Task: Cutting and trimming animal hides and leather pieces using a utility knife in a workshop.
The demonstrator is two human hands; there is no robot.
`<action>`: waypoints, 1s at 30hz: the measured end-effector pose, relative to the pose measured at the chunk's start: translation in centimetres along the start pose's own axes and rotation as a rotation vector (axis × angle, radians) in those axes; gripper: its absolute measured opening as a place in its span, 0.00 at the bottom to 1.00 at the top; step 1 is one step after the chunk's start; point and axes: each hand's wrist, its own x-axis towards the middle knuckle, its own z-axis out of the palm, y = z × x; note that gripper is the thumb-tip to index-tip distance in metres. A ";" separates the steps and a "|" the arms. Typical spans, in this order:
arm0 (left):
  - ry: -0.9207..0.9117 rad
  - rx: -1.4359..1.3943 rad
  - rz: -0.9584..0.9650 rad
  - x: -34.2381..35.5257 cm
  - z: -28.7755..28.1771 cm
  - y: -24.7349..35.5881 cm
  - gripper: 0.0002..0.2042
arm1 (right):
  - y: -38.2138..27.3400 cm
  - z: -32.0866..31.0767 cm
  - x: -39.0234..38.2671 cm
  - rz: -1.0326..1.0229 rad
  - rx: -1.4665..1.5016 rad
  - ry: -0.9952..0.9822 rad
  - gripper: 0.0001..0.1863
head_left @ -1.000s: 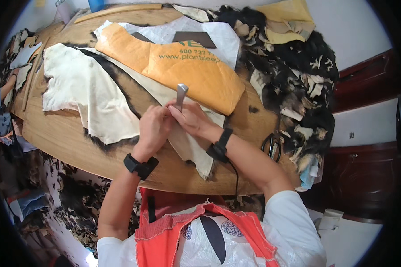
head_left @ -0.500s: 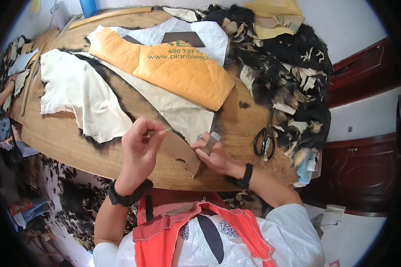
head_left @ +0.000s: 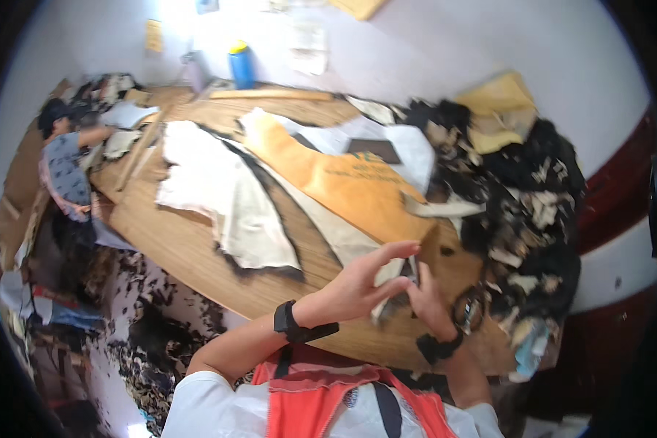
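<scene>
Both hands are over the right front of the table. My left hand (head_left: 361, 288) has thumb and forefinger stretched apart, with nothing seen between them. Just beside it, my right hand (head_left: 432, 303) is blurred and partly hidden, closed around a small grey tool (head_left: 415, 269). A pale scrap strip (head_left: 449, 209), smeared by motion, is beyond the hands, between the orange sheet and the dark pile. The orange printed sheet (head_left: 306, 164) lies on a cream hide with dark fur edges (head_left: 317, 219). To its left spreads a white hide (head_left: 226, 190).
Black fur offcuts (head_left: 533, 197) are heaped along the right side, with a yellow sheet (head_left: 500, 117) on top. Black-handled scissors (head_left: 469, 308) lie right of my hands. A blue bottle (head_left: 241, 67) stands at the back wall. Another person (head_left: 69, 157) works at the far left.
The view has tilted up and turned left. My left hand has swung toward the right one and opened. A pale strip has appeared in motion beyond my hands.
</scene>
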 end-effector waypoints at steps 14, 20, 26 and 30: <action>0.415 1.523 -0.334 -19.6 -37.2 -13.3 0.31 | -5.9 10.1 2.2 -0.285 -0.383 0.139 0.17; -0.224 1.259 -0.586 -14.4 -43.4 -11.8 0.18 | -11.2 21.1 7.3 -0.382 -0.422 0.105 0.17; -0.427 0.335 -0.775 -13.0 -39.4 -1.3 0.19 | -8.1 8.4 -2.1 -0.056 -0.191 -0.404 0.17; -0.497 0.433 -0.286 -14.2 -36.3 -3.8 0.24 | -5.9 5.9 -8.5 0.263 -0.120 0.044 0.12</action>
